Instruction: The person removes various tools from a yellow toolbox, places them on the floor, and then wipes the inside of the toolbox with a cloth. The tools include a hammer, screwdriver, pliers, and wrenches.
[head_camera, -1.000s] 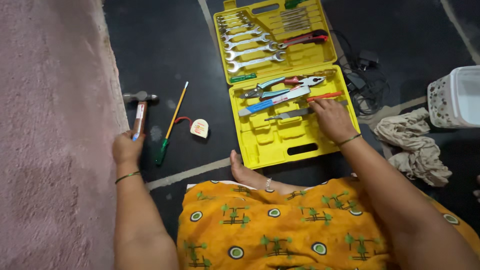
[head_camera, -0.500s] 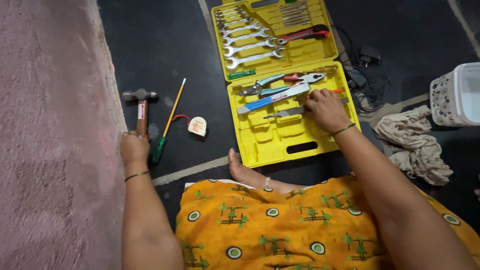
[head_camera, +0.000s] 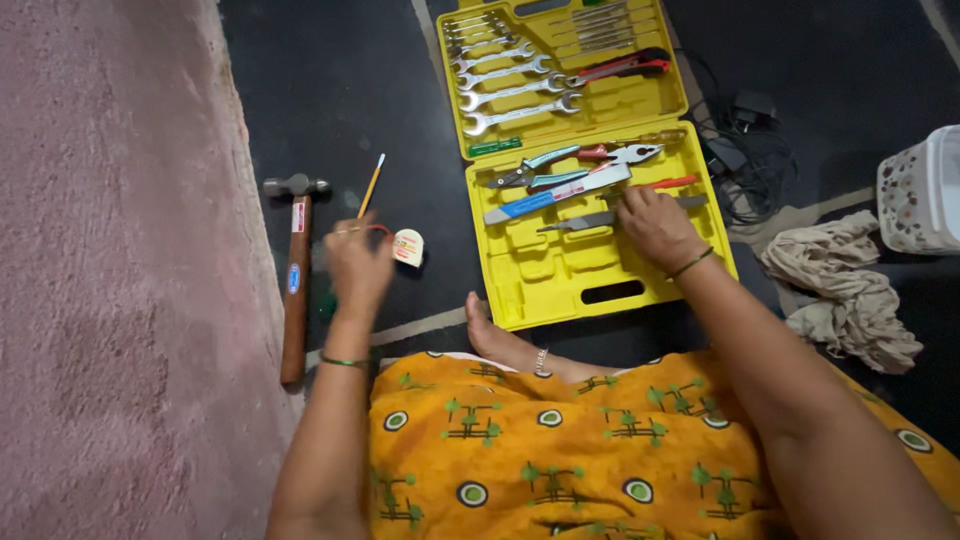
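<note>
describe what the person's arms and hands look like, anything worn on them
Both arms are bare, with no sleeves showing and no gloves. The left hand has a thin green bangle at the wrist and what looks like a ring on one finger. The right hand wears a similar thin dark-green bangle at its wrist.

A dark floor (head_camera: 350, 90) carries a yellow case (head_camera: 590, 270), hammer (head_camera: 293, 280) and tape (head_camera: 408, 247). A pink rug (head_camera: 110, 270) covers its left edge; a rag (head_camera: 845, 290) lies right

Things lying around the yellow tool case (head_camera: 560, 270)

Left of the case lie a hammer (head_camera: 294, 280) and a pink rug (head_camera: 110, 270); right of it, a crumpled cloth (head_camera: 840, 285), black cables (head_camera: 745, 165) and a white basket (head_camera: 920, 190).
</note>
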